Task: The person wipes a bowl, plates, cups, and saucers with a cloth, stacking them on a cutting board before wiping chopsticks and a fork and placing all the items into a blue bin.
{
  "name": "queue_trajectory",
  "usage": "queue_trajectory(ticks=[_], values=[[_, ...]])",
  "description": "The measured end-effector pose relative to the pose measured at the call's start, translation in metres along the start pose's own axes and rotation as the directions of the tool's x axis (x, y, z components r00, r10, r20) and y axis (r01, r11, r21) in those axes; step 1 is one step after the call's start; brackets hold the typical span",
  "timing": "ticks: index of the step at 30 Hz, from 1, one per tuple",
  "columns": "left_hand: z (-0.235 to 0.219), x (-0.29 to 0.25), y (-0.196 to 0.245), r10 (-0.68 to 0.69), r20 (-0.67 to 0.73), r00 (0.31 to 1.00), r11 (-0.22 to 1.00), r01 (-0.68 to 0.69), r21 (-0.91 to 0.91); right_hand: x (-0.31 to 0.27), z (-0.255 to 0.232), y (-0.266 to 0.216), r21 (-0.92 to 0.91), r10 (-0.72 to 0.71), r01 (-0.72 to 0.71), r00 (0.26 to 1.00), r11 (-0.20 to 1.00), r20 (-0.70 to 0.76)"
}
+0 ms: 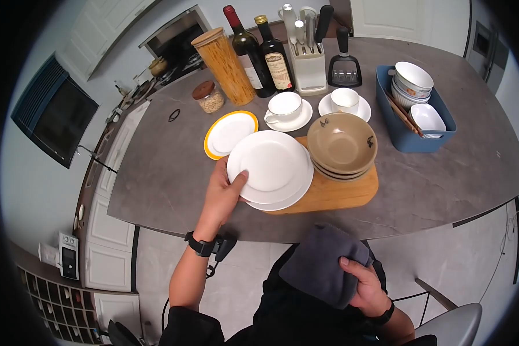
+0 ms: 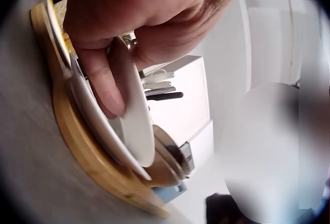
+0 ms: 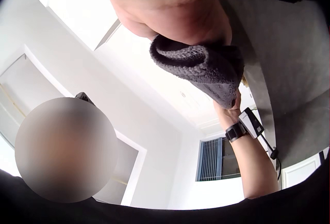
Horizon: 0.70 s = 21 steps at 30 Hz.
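My left hand (image 1: 219, 193) grips the near left rim of the upper white plate (image 1: 269, 160), thumb on top and fingers underneath. A second white plate (image 1: 288, 202) lies below it on the wooden board (image 1: 354, 195). In the left wrist view the upper plate (image 2: 138, 121) is tilted, its edge raised from the lower plate (image 2: 105, 128), with fingers in the gap. Over my lap, in front of the table edge, my right hand (image 1: 370, 291) holds a folded dark grey cloth (image 1: 317, 266). The right wrist view shows the cloth (image 3: 196, 69) bunched beneath the palm.
Stacked brown bowls (image 1: 341, 144) share the board. Behind are a yellow-rimmed plate (image 1: 232, 134), two cups (image 1: 285, 105) on saucers, a pasta jar (image 1: 224, 66), two bottles (image 1: 278, 60) and a knife block (image 1: 309, 72). A blue basket (image 1: 418, 144) of bowls stands right.
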<state>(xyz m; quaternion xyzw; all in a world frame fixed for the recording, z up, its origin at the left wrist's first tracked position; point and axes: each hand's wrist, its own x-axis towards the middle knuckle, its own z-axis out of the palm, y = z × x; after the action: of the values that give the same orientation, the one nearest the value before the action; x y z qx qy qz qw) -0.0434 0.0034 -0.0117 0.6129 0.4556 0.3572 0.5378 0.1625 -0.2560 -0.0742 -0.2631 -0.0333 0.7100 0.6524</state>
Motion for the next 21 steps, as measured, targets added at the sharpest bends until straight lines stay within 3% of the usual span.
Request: queue_trajectory(ticks=[1,2,4,8,10,16,17,19,21], values=[[-0.002,0.0,0.0,0.004,-0.011,1.0,0.983,-0.002,0.181,0.001,-0.001,0.001,0.003,0.0,0.0,1.0,1.0,-0.004],[-0.004,0.002,-0.003,0.001,-0.012,1.0,0.983,0.001,0.183,0.001,-0.001,0.001,0.005,0.002,-0.002,1.0,1.0,-0.004],[-0.007,0.006,-0.011,0.293,-0.01,0.956,0.822,-0.246,0.513,0.001,0.0,0.001,0.014,0.007,-0.007,1.0,1.0,-0.018],[-0.003,0.001,-0.002,0.295,-0.002,0.956,0.76,-0.233,0.607,0.002,0.0,0.001,0.01,0.01,-0.01,1.0,1.0,-0.011],[-0.002,-0.003,0.003,0.23,-0.008,0.973,0.683,-0.156,0.714,0.002,0.0,0.001,0.004,0.006,-0.006,1.0,1.0,-0.008],[0.001,-0.011,0.008,0.151,-0.019,0.988,0.64,-0.083,0.764,0.005,-0.001,0.003,0.008,0.014,-0.014,0.999,1.0,-0.044],[-0.003,-0.009,0.004,0.152,-0.023,0.988,0.641,-0.081,0.763,0.006,0.001,0.003,0.006,0.016,-0.016,0.999,1.0,-0.041],[-0.012,-0.002,-0.006,0.269,0.057,0.961,0.587,-0.211,0.781,0.004,0.009,-0.001,-0.002,0.017,-0.017,0.998,1.0,-0.066],[-0.027,0.012,0.003,0.268,-0.023,0.963,0.562,-0.137,0.815,0.002,0.008,-0.003,-0.032,0.072,-0.075,0.995,0.997,-0.067]])
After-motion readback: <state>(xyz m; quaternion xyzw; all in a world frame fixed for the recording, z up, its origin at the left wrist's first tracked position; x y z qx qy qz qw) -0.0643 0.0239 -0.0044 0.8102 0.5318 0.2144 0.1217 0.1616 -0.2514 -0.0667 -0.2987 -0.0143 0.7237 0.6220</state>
